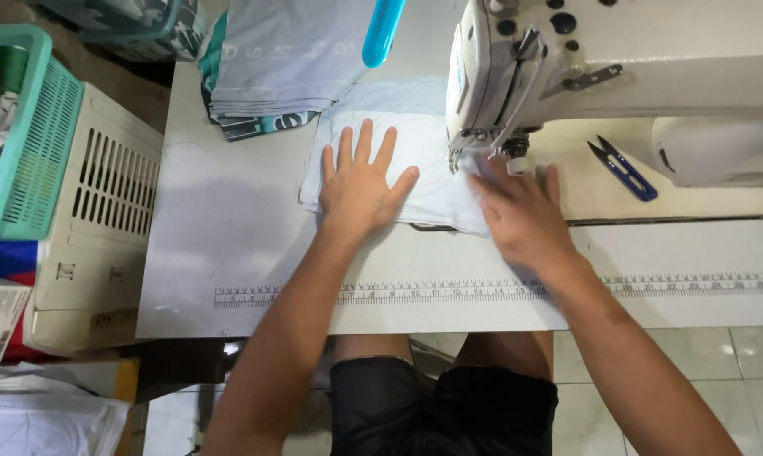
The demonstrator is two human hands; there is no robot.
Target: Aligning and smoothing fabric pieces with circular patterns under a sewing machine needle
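At centre frame lies soft, matt white cloth [415,160], faintly creased. The table top [229,228] beneath looks smooth and matt, pale laminate. The sewing machine [635,67] at upper right has glossy cream enamel over metal. Blue-handled snips [625,169] look plastic and steel. At far left, a teal plastic basket [35,143] and a cream slotted plastic crate [103,211].

The fabric piece [415,143] under both hands is plain white, no print on it. The sewing machine [618,67] is cream with black knobs, and the table [229,228] is a pale grey-white with a black-marked ruler strip [398,293] along the front edge. The thread snips [622,169] are dark blue. The folded stack of cloth [272,67] is light grey over teal-and-black print. The basket [27,143] is mint green, the crate [103,211] beige, and the shorts [441,409] black.
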